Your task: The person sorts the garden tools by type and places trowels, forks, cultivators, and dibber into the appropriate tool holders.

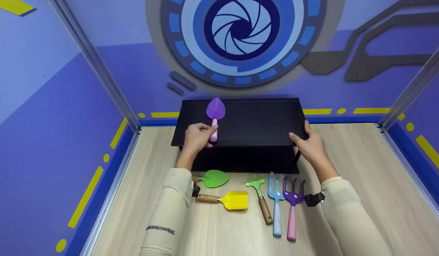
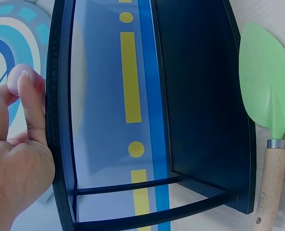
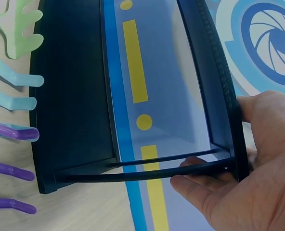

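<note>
A purple trowel [image 1: 216, 109] with a pink handle lies over the left part of the black two-tier shelf's [image 1: 258, 121] top, blade toward the back wall. My left hand [image 1: 198, 138] pinches its handle between thumb and fingers; in the left wrist view only the pink handle end [image 2: 24, 79] shows. At the shelf's right front corner my right hand [image 1: 312, 144] grips the top board, thumb on top. Seen from the right wrist, the fingers [image 3: 195, 187] curl beneath by the side bars.
In front of the shelf lie a green trowel [image 1: 215, 179], a yellow spade [image 1: 235, 200], a green rake [image 1: 255, 183], a blue fork [image 1: 276, 206] and a purple fork [image 1: 292, 209]. A patterned blue wall [image 1: 134, 78] stands behind the shelf.
</note>
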Tool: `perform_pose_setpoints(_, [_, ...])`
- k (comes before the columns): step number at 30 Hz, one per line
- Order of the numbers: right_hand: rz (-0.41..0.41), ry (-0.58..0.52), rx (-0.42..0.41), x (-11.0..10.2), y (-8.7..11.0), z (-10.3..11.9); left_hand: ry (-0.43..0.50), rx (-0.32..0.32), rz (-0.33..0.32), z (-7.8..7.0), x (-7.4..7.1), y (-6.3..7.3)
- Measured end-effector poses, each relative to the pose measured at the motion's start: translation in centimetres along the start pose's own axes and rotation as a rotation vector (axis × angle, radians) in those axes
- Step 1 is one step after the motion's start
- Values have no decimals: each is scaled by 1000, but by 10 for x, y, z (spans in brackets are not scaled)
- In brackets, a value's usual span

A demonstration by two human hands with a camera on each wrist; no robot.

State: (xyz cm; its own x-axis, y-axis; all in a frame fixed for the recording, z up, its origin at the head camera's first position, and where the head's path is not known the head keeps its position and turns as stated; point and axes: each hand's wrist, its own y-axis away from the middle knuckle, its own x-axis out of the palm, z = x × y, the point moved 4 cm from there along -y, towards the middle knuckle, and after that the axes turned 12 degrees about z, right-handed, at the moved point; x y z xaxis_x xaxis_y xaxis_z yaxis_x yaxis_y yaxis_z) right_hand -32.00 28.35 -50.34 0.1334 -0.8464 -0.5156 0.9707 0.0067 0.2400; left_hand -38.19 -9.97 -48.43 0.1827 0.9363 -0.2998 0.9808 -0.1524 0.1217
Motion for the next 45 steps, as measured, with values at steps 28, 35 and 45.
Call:
perform_pose_setpoints(28, [-4,-44,-10,-4,0,-5,53,-47,31,-7,6,-3])
perform_pose_setpoints(35, [-11,-33,-20,-3,0,-3,60,-53,18,-5,5,-2])
perform_pose_setpoints(45, [-17,0,-30,-2,-1,-2,-76,-43,-77,-3,5,-3])
